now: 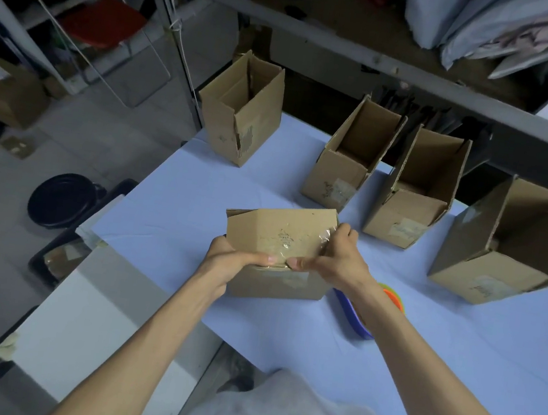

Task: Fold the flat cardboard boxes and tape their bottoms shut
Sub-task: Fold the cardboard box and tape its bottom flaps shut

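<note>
Both hands grip box [279, 239] near table [177, 195] edge: left hand [228, 260] and right hand [335, 256] fingers curled round it, thumbs pressing tape [282, 242]. Four boxes [416, 190] far.

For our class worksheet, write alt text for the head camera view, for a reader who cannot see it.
A person's left hand and right hand hold a cardboard box on a pale blue table, thumbs pressing clear tape onto it. Four open boxes stand behind it.

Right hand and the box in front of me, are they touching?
Touching. Head view shows the right hand gripping the box: thumb pressed on its taped seam, fingers curled over its right edge.
</note>
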Motion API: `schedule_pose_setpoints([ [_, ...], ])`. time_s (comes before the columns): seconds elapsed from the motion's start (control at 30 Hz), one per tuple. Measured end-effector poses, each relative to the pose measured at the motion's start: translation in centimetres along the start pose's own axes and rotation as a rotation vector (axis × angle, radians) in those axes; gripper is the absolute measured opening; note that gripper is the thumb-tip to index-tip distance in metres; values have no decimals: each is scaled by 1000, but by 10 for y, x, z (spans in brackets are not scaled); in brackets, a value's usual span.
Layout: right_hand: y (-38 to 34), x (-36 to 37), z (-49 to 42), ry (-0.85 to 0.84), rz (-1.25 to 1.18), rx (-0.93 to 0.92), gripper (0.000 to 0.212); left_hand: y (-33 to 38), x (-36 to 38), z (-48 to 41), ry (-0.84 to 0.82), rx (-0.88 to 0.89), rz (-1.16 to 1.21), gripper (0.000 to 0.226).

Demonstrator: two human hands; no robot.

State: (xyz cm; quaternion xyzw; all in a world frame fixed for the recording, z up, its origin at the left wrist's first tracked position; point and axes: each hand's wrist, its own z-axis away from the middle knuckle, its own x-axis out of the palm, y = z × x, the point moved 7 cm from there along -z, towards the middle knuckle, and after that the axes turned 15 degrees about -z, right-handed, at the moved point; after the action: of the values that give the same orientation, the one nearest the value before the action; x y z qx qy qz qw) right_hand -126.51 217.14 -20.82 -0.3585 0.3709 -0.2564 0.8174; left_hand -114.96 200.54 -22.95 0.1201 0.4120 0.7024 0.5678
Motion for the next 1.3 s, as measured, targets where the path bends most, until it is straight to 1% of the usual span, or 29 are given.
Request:
schedule_pose_setpoints([
  [0.07, 0, -2, -3, -60, -77, -3, 66, -1, -2, 1, -10, -45, 35, 30],
  [0.13, -2, -4, -3, -96, -183, -4, 48, -1, -8, -3, -5, -73, 73, 32],
  [0.17, -2, -5, -2, -86, -177, -5, 42, -1, -12, -5, 22, -81, 95, 32],
  [0.2, -6, -8, 2, -42, -63, -36, 46, 0, -16, -7, 55, -90, 118, 32],
  [0.23, -13, -11, 6, 46, 109, -113, 61, 1, -19, -11, 90, -89, 125, 37],
  [0.27, -25, -12, 12, 145, 245, -270, 72, 4, -19, -12, 118, -93, 120, 46],
  [0.3, -40, -6, 21, 184, 290, -485, 70, 7, -20, -14, 142, -87, 87, 59],
  [0.33, -51, 4, 28, 139, 275, -658, 57, 11, -20, -17, 172, -67, 35, 71],
  [0.37, -54, 13, 30, 63, 254, -735, 42, 15, -22, -17, 215, -38, -41, 78],
  [0.4, -53, 19, 30, 12, 266, -774, 32, 18, -25, -15, 282, -7, -142, 80],
  [0.43, -51, 23, 29, -8, 303, -796, 30, 24, -29, -11, 367, 71, -243, 78],
  [0.47, -50, 25, 29, 0, 369, -827, 34, 32, -32, -4, 448, 200, -327, 71],
  [0.5, -50, 28, 29, 1, 444, -862, 40, 42, -32, 5, 496, 363, -382, 60],
  [0.53, -50, 29, 28, 13, 492, -893, 45, 49, -29, 12, 484, 513, -421, 46],
  [0.57, -50, 29, 28, 16, 515, -907, 49, 53, -23, 16, 421, 622, -455, 33],
  [0.6, -50, 29, 27, 12, 528, -919, 52, 53, -18, 18, 359, 682, -500, 25],
  [0.63, -51, 29, 25, 10, 554, -926, 57, 52, -15, 17, 325, 709, -534, 22],
  [0.73, -48, 31, 21, 8, 703, -925, 77, 50, -16, 11, 327, 711, -530, 26],
  [0.83, -50, 30, 22, 34, 759, -917, 83, 53, -16, 5, 296, 691, -511, 27],
  [0.87, -50, 30, 22, 35, 732, -898, 82, 55, -17, 4, 282, 688, -507, 27],
  [0.93, -54, 29, 18, 64, 555, -842, 69, 59, -16, 5, 294, 713, -540, 25],
  [1.0, -56, 31, 14, 120, 423, -838, 49, 64, -14, 10, 381, 796, -665, 18],
  [1.03, -55, 34, 12, 128, 412, -859, 42, 65, -12, 14, 432, 848, -728, 15],
  [1.1, -49, 39, 10, 105, 426, -919, 36, 65, -11, 18, 524, 936, -795, 17],
  [1.17, -44, 35, 10, 81, 422, -957, 33, 63, -10, 21, 601, 977, -812, 20],
  [1.23, -41, 26, 10, 92, 370, -960, 30, 66, -2, 25, 629, 985, -831, 19],
  [1.3, -41, 24, 11, 126, 330, -974, 26, 69, 2, 27, 624, 978, -821, 19],
])
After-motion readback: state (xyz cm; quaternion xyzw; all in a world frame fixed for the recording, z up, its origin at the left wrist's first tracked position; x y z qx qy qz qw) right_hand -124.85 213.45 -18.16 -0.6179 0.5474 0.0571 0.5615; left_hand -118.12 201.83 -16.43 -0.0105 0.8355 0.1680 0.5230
